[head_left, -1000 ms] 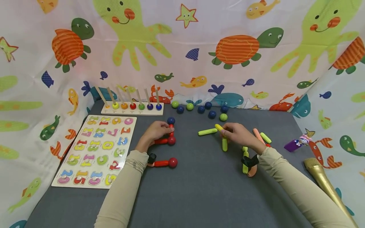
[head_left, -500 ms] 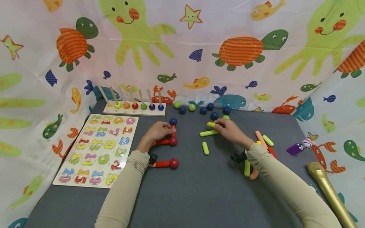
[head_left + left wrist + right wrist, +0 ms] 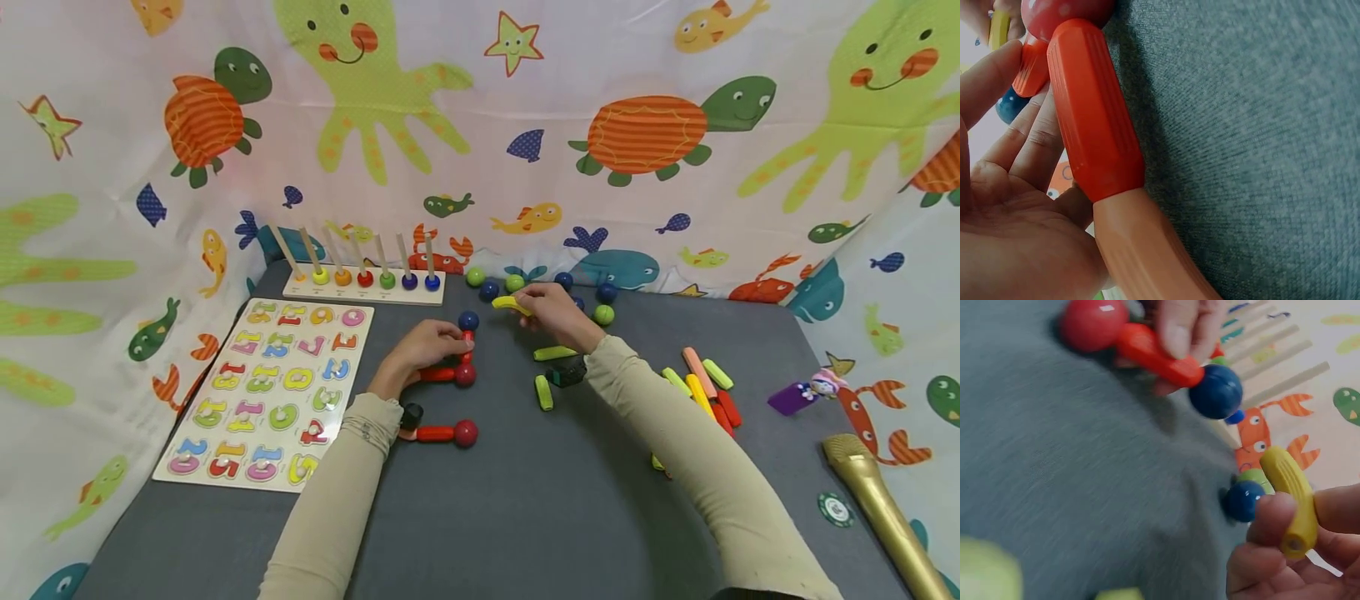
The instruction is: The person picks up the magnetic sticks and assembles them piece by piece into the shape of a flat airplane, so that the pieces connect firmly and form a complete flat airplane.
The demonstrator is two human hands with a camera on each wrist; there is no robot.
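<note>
Right hand [image 3: 553,310] pinches a short yellow plastic stick [image 3: 509,305], long axis pointing toward the left hand [image 3: 422,350], whose curled fingers grip the red plastic sticks [image 3: 437,374].

Open gray surface [image 3: 540,500] toward 6 o'clock, between both sleeves. At 12 o'clock, row of balls [image 3: 600,293] blocks far edge. At 9 o'clock, number puzzle [image 3: 270,392] and peg rack [image 3: 363,285]. At 3 o'clock, stick pile [image 3: 705,387]. Two green sticks [image 3: 549,375] at centre, beside red rod frame [image 3: 450,375].
</note>
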